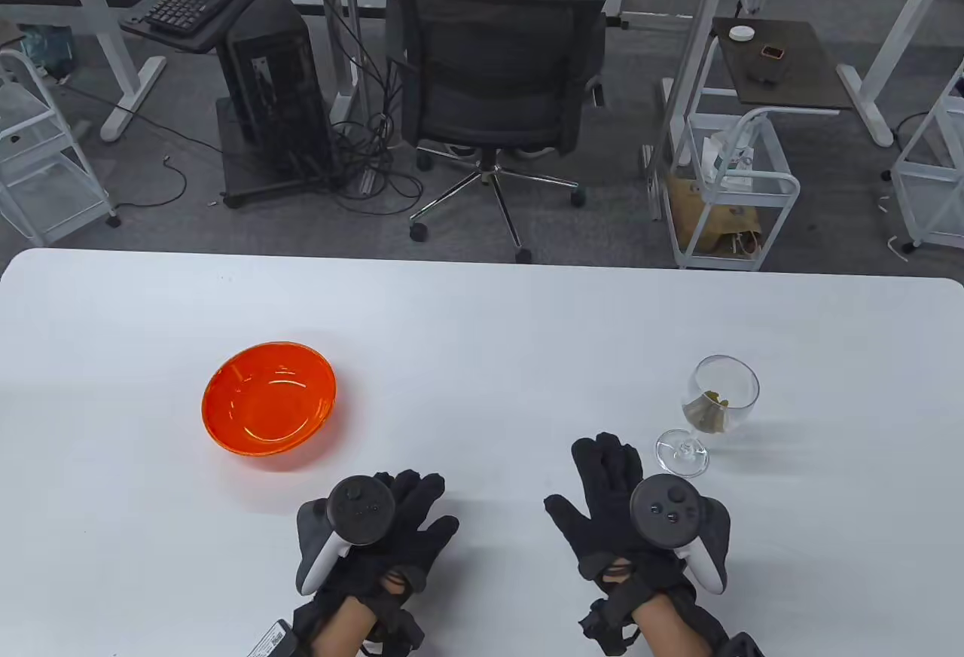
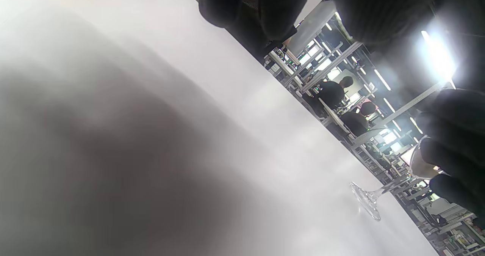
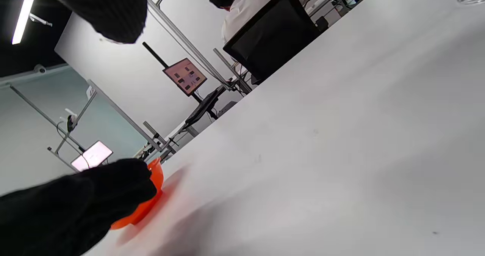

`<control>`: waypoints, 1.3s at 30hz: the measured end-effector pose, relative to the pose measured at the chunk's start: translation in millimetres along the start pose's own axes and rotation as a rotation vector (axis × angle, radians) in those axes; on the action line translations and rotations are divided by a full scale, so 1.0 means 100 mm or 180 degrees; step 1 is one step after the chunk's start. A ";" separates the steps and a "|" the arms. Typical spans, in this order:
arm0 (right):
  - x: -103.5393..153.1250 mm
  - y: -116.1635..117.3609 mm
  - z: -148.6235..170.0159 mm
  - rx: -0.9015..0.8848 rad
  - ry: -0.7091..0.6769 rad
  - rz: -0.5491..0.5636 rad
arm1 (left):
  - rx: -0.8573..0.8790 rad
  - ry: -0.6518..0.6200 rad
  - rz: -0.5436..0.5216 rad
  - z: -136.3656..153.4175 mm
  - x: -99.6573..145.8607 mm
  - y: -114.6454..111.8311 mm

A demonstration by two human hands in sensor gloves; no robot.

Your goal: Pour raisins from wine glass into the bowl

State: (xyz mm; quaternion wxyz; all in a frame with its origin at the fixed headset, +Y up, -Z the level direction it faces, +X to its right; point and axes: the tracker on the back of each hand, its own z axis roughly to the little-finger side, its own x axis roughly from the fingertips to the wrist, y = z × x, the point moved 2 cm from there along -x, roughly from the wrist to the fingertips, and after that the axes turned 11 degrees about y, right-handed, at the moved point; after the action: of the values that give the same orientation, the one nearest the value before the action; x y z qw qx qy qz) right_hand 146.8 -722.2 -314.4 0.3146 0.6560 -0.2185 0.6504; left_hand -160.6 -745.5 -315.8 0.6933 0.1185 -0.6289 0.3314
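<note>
Left hand: the black-gloved left hand [image 1: 392,517] lies flat on the white table [image 1: 482,325] near its front edge, fingers loosely spread, grasping nothing.
Right hand: the black-gloved right hand [image 1: 625,514] also lies palm down, fingers stretched out and released, nothing in it.
Wine glass: the clear stemmed wine glass [image 1: 712,412] stands upright just ahead and to the outer side of the right hand; its round foot lies near the fingertips but apart from them.
Raisins: a small heap of brownish-green raisins [image 1: 708,410] sits in the bottom of the glass's cup.
Bowl: the translucent orange plastic bowl [image 1: 269,406] rests ahead of the left hand and to its outer side, well apart from the glass.
Wrist views: the left wrist view shows the glass's foot [image 2: 365,201] on the table; the right wrist view shows the bowl's orange edge [image 3: 149,199] behind a dark gloved finger.
</note>
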 end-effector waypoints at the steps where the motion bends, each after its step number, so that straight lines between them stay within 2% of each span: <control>1: 0.00 0.03 0.00 0.0012 -0.0038 0.0037 | -0.0017 -0.0011 -0.0011 0.00 0.00 0.01; 2: 0.00 0.07 0.00 0.0044 -0.0064 0.0128 | -0.0023 -0.0023 -0.0034 0.01 -0.01 0.02; 4: 0.01 0.11 0.00 0.0246 -0.0101 0.0091 | -0.0029 -0.0002 -0.0082 0.02 -0.03 0.05; 9: 0.07 0.11 0.04 0.0611 -0.0155 0.0296 | -0.0087 -0.0004 -0.0283 0.02 -0.01 0.12; 14: 0.07 0.08 0.11 0.0596 -0.0095 0.0315 | -0.0094 -0.0120 -0.0494 -0.01 0.02 0.14; 39: 0.05 -0.24 0.41 0.0387 0.0204 0.0732 | -0.0102 -0.0206 -0.0910 0.01 0.03 0.15</control>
State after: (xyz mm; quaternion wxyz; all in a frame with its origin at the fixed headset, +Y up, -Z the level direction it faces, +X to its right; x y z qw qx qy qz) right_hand 192.7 -733.0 -310.3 0.2044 0.6233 -0.2422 0.7149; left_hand -170.7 -733.3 -316.4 0.7145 0.2065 -0.6329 0.2152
